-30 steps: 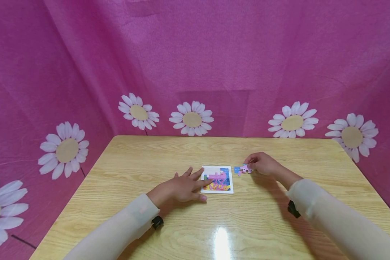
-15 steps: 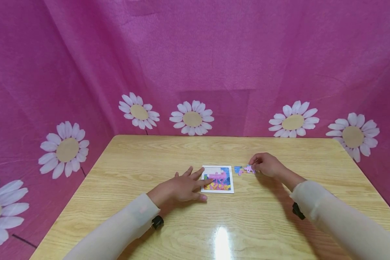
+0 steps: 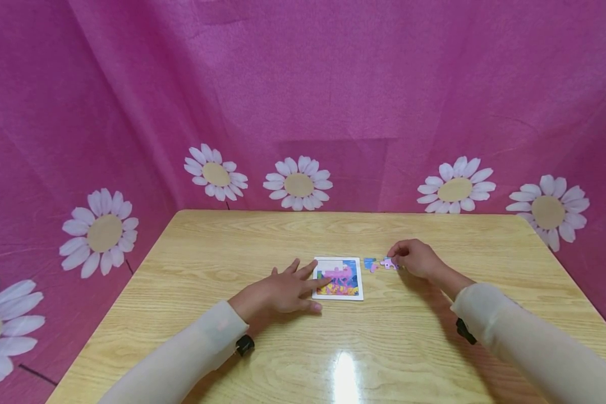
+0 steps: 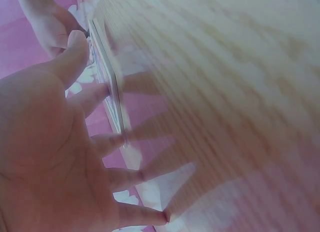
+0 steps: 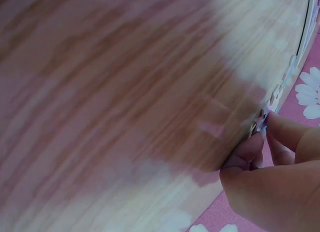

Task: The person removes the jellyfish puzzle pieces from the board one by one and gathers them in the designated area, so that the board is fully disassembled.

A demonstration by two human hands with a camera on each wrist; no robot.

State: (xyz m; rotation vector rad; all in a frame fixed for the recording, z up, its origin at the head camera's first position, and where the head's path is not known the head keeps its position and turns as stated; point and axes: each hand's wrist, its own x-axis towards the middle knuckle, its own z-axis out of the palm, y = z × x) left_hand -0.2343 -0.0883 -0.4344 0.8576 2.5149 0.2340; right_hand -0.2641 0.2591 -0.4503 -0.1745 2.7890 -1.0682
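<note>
Right hand (image 3: 417, 258) apparently pinching pink piece (image 3: 389, 262), shifted right from blue piece (image 3: 370, 262), left hand (image 3: 285, 291) still splayed over puzzle (image 3: 345, 281)

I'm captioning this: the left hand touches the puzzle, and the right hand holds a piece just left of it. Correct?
Not left: the head view shows the right hand holding the piece just right of the puzzle that the left hand touches.

Table (image 3: 262, 241) under both my hands. Puzzle tray (image 3: 361, 283) flat on it, just right of my left hand (image 3: 285, 292), whose fingers reach over its left edge. Fitted pieces (image 3: 352, 276) inside. Loose pieces (image 3: 370, 263) between tray and right hand (image 3: 416, 259); one end piece (image 3: 388, 263) at my right fingertips. Curtain (image 3: 333, 84) beyond both hands.
</note>
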